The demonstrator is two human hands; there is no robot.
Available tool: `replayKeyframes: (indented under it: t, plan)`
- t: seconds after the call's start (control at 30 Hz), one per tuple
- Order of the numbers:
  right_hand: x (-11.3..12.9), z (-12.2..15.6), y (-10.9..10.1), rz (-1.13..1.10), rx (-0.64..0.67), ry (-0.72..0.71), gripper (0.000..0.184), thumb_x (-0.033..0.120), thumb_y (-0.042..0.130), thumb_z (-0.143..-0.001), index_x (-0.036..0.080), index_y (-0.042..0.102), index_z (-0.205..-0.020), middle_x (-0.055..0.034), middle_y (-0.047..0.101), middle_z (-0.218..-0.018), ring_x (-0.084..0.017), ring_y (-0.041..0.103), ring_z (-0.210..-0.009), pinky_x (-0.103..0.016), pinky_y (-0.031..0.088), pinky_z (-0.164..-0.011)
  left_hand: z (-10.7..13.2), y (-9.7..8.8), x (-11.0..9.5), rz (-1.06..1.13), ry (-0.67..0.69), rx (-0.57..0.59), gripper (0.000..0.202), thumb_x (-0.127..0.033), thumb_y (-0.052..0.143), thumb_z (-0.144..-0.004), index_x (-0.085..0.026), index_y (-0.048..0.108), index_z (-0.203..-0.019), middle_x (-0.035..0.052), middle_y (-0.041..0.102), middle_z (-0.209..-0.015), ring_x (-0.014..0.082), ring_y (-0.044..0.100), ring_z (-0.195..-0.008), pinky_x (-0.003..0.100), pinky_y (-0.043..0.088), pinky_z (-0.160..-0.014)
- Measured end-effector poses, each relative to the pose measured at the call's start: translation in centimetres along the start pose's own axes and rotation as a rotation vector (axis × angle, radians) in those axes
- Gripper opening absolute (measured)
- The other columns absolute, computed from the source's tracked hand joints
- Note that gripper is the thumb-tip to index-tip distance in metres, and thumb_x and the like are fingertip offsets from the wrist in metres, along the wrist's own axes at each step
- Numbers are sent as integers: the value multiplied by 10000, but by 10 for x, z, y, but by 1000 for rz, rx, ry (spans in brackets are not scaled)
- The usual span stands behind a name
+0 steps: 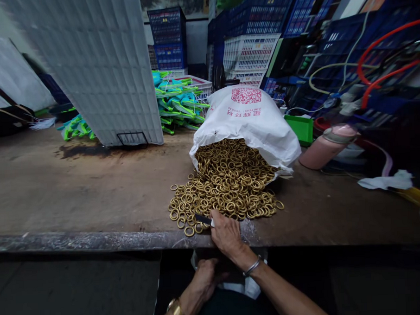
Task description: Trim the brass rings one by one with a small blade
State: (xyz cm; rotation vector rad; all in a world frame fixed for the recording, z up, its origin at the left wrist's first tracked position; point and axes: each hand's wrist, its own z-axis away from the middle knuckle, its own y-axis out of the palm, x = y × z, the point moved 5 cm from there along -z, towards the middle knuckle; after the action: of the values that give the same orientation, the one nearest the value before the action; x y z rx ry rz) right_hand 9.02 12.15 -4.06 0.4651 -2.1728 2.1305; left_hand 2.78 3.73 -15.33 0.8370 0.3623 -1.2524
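The brown wooden table [127, 184] before you bears a white, woven-looking plastic sack [282, 136] on its side, mouth toward you. Expect it to be soft-walled yet heavy with its load; its folded rim is the likeliest place to take hold. Its pink-red print faces away from you: a square code, large Chinese characters that seem to read 星辉环材, and a smaller line with digits, perhaps 300834.

From the mouth, a heap of brass-coloured round rings [228, 194] spreads toward the table's near edge. They look stiff, hard and individually light, probably slippery against each other; a loose outer one is best pinched by its band.

Your right hand [229, 235] is at the heap's near side, fingers closed on a dark, flat strip with a whitish end [203, 218]. Your left hand [205, 274] is below the edge by pale, soft-looking material [252, 288], fingers curled; whether they grip it, you cannot tell.
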Motion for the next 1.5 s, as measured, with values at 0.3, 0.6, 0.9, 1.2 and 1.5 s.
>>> replayKeyframes:
  t: [0.3,0.6,0.9,1.2,1.5]
  plan:
    - [-16,-5,-9,-311,47,-21,144,144,424,-751,193,531,-835,-12,601,-703,-131,518,-633,-225,281,-575,38,21,-31,-102,74,265,156,-265,645,-637,-114,612,-652,31,594,-663,141,569,-671,243,442,-629]
    - [-28,2,-6,-1122,295,187,131,278,403,-739,196,403,-637,91,303,-491,-64,251,-429,-185,222,-418,46,18,-106,-196,419,43,404,-423,535,-732,-139,475,-1013,-9,540,-662,73,476,-439,169,387,-367]
    - [-25,11,-4,-1265,348,193,150,273,466,-711,180,421,-601,87,316,-489,-51,247,-447,-184,199,-422,32,22,-120,-307,464,28,324,-420,524,-737,-141,537,-902,-56,479,-540,51,403,-365,151,349,-325]
    - [-23,10,-5,-1166,259,146,201,354,465,-753,178,460,-655,78,367,-503,-65,299,-472,-192,272,-463,36,20,-124,-235,422,-73,370,-525,567,-674,-171,460,-655,-77,450,-451,37,371,-304,151,324,-317]
    - [-24,9,-4,-1080,203,116,233,386,468,-750,177,463,-648,54,425,-562,-88,380,-551,-206,345,-537,38,19,-124,-253,495,-84,332,-468,574,-692,-171,453,-608,-77,414,-452,39,352,-338,150,295,-327]
